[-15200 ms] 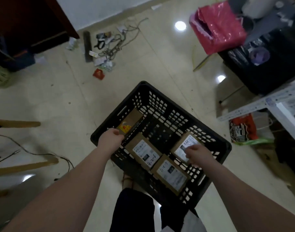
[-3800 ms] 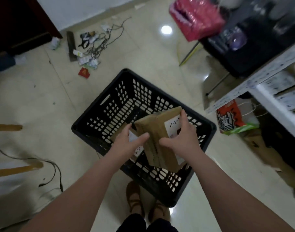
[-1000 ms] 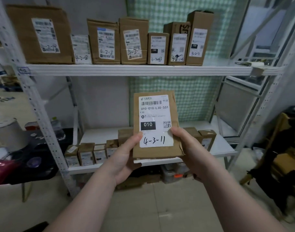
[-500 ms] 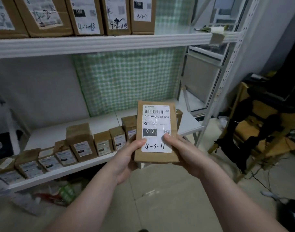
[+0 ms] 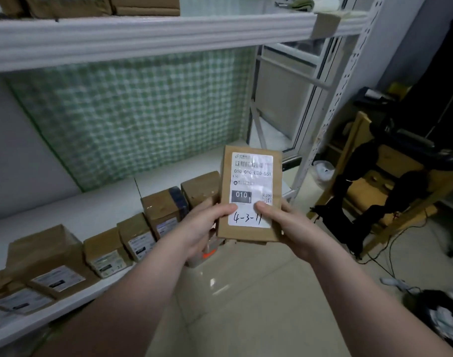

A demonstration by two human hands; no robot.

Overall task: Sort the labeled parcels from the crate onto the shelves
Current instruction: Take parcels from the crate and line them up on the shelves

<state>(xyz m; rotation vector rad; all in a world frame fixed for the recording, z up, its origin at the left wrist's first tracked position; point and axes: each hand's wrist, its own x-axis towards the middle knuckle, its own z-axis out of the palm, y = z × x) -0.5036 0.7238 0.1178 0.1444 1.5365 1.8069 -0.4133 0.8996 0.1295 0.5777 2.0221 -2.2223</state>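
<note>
A flat brown parcel (image 5: 250,184) with a white label hand-marked 4-3-11 stands upright in both hands. My left hand (image 5: 202,228) grips its lower left edge and my right hand (image 5: 287,225) its lower right edge, thumbs on the label. It hovers in front of the right end of the lower white shelf (image 5: 96,210). A row of several small brown labeled parcels (image 5: 135,238) lines that shelf's front edge to the left. The crate is out of sight.
An upper white shelf (image 5: 143,37) with boxes runs overhead. The rack's perforated white post (image 5: 333,104) stands at the right. Beyond it sit a wooden frame with dark cloth (image 5: 390,181) and cables on the tiled floor (image 5: 259,292). Green checked fabric covers the wall behind.
The view has moved closer and lower toward the lower shelf's right end. The parcel stays held in both hands, now nearer the row of small boxes.
</note>
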